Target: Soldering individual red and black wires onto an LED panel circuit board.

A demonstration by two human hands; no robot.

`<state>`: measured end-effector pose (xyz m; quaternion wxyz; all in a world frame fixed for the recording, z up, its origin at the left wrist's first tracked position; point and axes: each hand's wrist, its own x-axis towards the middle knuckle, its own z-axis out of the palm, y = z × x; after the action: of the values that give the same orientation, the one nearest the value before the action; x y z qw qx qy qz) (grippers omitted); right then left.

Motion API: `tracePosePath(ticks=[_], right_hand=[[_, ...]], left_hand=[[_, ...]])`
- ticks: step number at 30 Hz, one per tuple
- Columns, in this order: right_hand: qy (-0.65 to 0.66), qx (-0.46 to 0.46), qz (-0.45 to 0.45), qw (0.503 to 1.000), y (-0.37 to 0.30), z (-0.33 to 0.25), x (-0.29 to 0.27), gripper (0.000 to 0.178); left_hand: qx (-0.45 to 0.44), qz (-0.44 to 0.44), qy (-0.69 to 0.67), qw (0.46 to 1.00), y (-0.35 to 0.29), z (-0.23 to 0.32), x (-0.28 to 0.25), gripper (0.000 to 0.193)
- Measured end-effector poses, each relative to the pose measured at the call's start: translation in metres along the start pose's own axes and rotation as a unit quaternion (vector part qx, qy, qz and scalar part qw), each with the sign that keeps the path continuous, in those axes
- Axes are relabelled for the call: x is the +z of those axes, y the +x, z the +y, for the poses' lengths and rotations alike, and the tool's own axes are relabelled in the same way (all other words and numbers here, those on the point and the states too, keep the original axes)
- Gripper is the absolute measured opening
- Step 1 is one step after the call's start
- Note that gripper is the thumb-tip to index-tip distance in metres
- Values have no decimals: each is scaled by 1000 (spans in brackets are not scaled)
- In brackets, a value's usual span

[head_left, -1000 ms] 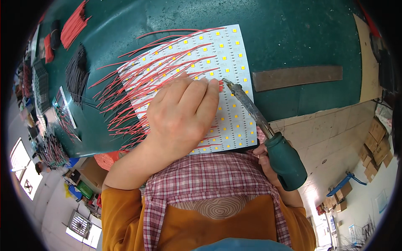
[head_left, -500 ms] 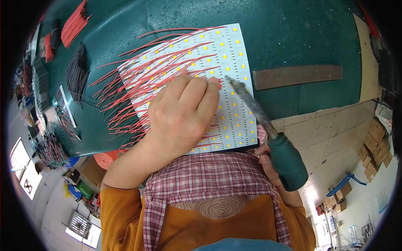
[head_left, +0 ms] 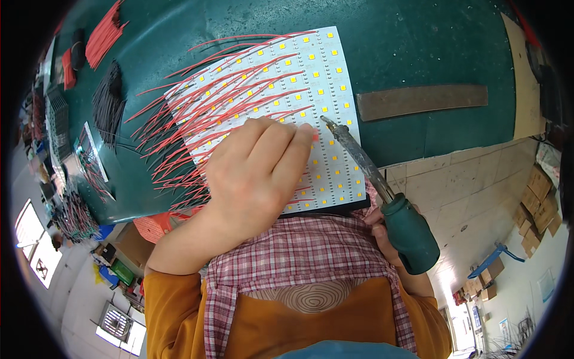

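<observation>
Pinching red wire (head_left: 315, 137), likely soft, the closed left hand (head_left: 258, 169) overlies the LED board (head_left: 318, 102); at four o'clock, the right hand (head_left: 381, 234) wraps the soldering iron's handle (head_left: 411, 233), probably its safest grip.

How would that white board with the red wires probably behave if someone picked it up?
The white board is probably light and fairly stiff, as it looks thin and flat. The red wires would likely sag and swing, being slender and reaching past its left edge. Its flat shape makes rolling unlikely.
</observation>
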<state>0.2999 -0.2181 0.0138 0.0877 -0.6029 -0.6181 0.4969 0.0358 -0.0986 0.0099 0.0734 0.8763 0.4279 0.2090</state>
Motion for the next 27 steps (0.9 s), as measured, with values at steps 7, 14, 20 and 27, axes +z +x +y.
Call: tracePosePath(ticks=[7, 14, 20, 27], right_hand=[[47, 27, 15, 998, -2, 7, 8, 18], [-8, 27, -6, 1000, 4, 0, 3, 19], [87, 19, 80, 993, 7, -8, 4, 12], [44, 29, 74, 996, 3, 5, 12, 13]], left_hand=[[-1, 3, 29, 1000, -3, 2, 10, 27], [4, 9, 32, 999, -4, -1, 12, 25], [1, 12, 38, 999, -3, -2, 14, 24], [-17, -23, 38, 999, -2, -2, 12, 26]])
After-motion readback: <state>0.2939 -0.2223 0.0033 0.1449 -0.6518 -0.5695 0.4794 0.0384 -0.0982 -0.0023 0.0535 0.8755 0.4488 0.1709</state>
